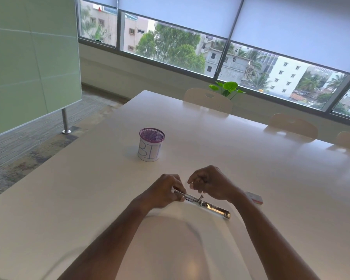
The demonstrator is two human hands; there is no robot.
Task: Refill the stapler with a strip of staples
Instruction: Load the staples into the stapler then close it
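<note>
Stapler (202, 203) lies unfolded flat on the table (89, 199), lower centre of frame, running diagonally from our left hand (166, 191) down-right. It's bare metal: rigid, light, probably slick, with a hinge that can flop, so we pin it at the left end, where the tray sits. Left fingers clamp that end, palm down, wrist low. Right hand (208, 183) hovers just above mid-stapler, fingers curled with tips pinched together; can't tell if a staple strip is between them, too small. Small box (255, 198) sits right of the right wrist, likely staples. Strips are brittle; grip them by the sides.
</note>
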